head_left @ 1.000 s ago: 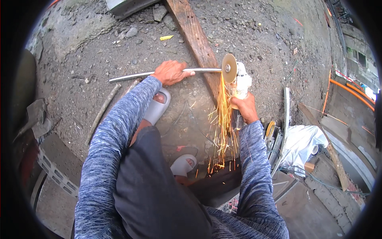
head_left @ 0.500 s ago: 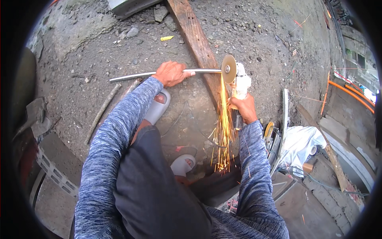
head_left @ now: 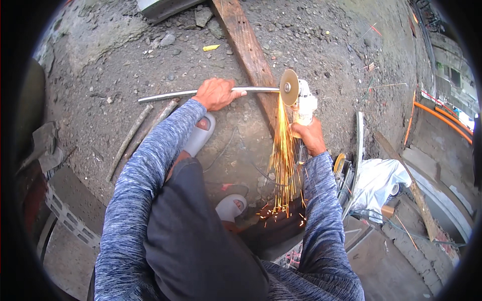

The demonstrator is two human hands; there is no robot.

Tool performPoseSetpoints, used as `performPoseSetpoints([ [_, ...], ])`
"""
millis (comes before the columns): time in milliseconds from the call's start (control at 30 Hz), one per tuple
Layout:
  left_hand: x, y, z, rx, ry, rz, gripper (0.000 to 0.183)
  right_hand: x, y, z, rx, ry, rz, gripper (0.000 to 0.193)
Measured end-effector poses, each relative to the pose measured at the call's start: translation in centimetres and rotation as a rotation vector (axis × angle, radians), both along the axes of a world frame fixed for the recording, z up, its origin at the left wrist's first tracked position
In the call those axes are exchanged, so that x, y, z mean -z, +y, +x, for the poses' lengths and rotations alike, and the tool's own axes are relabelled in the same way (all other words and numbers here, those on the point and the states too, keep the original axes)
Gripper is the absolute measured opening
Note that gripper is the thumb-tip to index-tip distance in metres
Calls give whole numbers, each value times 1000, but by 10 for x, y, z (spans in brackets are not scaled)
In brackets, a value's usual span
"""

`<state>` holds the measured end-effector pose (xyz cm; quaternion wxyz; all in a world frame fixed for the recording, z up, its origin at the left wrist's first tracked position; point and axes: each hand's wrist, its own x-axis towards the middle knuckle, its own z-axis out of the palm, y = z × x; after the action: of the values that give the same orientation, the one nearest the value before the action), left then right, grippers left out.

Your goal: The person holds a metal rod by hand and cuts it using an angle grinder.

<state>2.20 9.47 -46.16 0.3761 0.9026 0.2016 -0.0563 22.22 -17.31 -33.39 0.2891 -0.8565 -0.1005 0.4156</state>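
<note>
Stony grey soil (head_left: 150, 65) forms the ground. A wooden plank (head_left: 243, 40) runs down from 12 o'clock; white sheeting (head_left: 377, 185) lies toward 4. At 11, a slim metal bar (head_left: 173, 94) crosses over the plank, long axis 9 to 3, the left hand (head_left: 216, 94) closed around it. At 2, the right hand (head_left: 311, 136) wraps an angle grinder (head_left: 304, 105), its disc (head_left: 288, 87) at the bar's 3-o'clock end, sparks (head_left: 283, 155) streaming toward 6.

Grey dirt ground (head_left: 306, 40), strewn with small stones, spreads out under even daylight. A concrete block (head_left: 168, 8) sits at the top edge, a hollow block (head_left: 75, 200) at lower left. Orange pipes (head_left: 447, 121) lie at right, below what may be a wall (head_left: 454, 83), blurred and bent.
</note>
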Motion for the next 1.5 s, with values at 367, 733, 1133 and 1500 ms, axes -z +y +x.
performPoseSetpoints([
  [367, -1, 1, 0, 13, 32, -14, 73, 7, 4, 0, 70, 30, 83, 35],
  [733, -5, 6, 3, 49, 51, -25, 75, -3, 3, -3, 37, 25, 21, 36],
  [1133, -11, 13, 7, 81, 136, -90, 79, -2, 5, -1, 7, 1, 35, 39],
  [1500, -7, 15, 8, 79, 152, -128, 81, -3, 8, -2, 24, 4, 43, 33],
])
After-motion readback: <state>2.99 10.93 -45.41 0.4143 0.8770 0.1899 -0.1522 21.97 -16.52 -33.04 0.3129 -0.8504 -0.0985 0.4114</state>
